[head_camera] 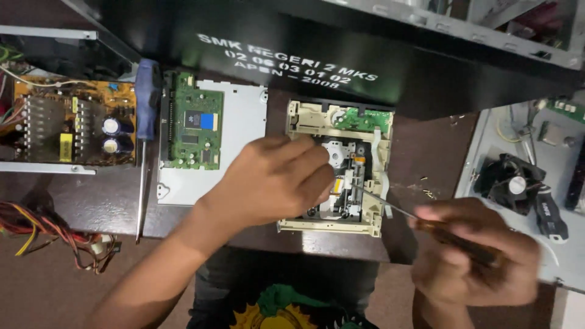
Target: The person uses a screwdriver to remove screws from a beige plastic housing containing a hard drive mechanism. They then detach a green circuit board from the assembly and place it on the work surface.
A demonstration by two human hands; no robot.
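Centre of the dark table [109, 201], left hand [274, 180] lies curled over the opened optical drive mechanism [341, 164], pinning it, while right hand [472, 253] at 4 o'clock grips a screwdriver [396, 210], tip in the mechanism; spare blue-handled screwdriver [146, 109] at 9 o'clock, table edge tight at 6.

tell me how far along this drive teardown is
Done: the metal cover with green board lies off, beside the opened drive mechanism. In hand: left hand steadies it; right hand works a screwdriver inside. Left: the inner parts remain in the frame.
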